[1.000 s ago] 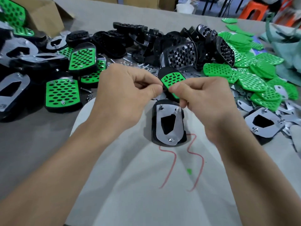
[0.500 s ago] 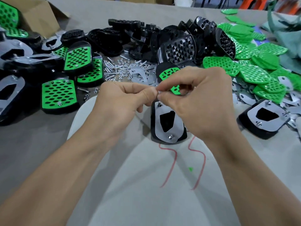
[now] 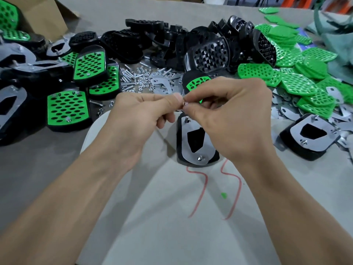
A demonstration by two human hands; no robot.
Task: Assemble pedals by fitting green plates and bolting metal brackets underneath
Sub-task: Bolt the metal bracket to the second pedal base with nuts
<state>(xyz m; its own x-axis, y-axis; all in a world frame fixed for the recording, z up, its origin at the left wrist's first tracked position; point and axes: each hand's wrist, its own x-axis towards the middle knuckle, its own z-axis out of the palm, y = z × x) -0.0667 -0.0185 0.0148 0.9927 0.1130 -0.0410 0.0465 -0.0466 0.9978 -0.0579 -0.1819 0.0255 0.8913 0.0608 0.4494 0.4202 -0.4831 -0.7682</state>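
Left hand (image 3: 139,119) and right hand (image 3: 233,121) both pinch a tiny metal fastener (image 3: 184,102) between them; pedal (image 3: 179,134), bracket (image 3: 191,160) up, just below.

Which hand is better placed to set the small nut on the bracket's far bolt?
Probably the right hand: it sits over the bracket, pinching the nut just above that bolt; the left hand is off to the side.

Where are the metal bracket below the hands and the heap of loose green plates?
metal bracket (image 3: 190,158): head view, its lower rounded end.
green plates (image 3: 298,84): head view, one plate in mid-heap.
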